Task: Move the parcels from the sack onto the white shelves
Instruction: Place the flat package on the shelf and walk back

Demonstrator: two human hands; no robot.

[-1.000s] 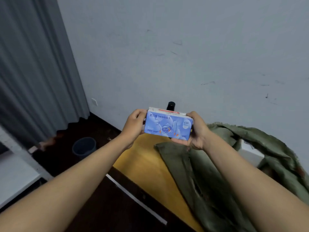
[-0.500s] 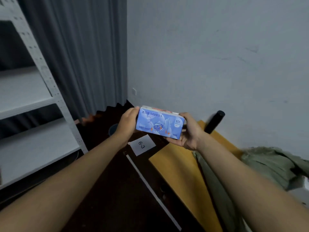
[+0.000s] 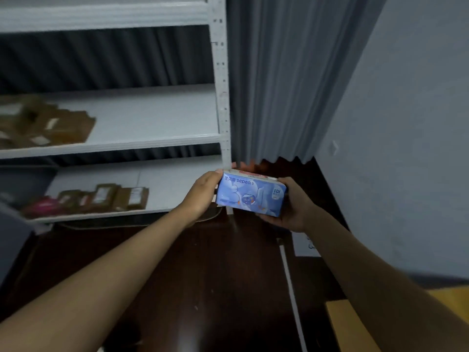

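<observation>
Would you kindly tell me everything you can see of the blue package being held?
The blue package is a box-shaped pack in glossy blue wrap, printed with "sepeo", white cloud-like shapes and a small "EDI" label; a red-and-white strip runs along its top. It lies lengthwise, tilted down to the right, above the dark floor before the white shelves. The left hand and right hand grip its ends.

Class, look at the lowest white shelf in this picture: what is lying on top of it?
On the lowest shelf lie several brown parcels with pale labels and a pink packet at the left. Its right front corner is covered by the left hand and the blue pack.
</observation>
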